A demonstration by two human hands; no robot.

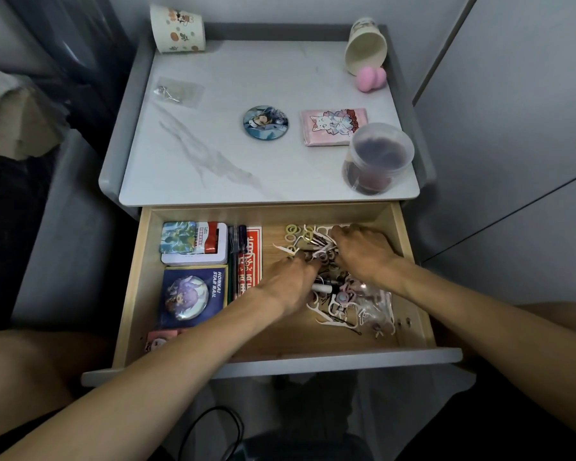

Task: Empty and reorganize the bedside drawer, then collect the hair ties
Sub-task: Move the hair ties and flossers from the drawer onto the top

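My left hand (pixel 290 281) and right hand (pixel 363 252) dig in the drawer (pixel 313 344) mess, fingers bent down — I can't tell what they pinch. I'd pick the little hair ties (pixel 295 232) at the back slowly, leaving the floss picks (pixel 316 308).

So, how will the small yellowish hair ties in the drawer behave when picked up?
The hair ties are thin little loops, so probably light and floppy. They lie mixed among white floss picks and bobby pins, so they may snag or lift in clumps.
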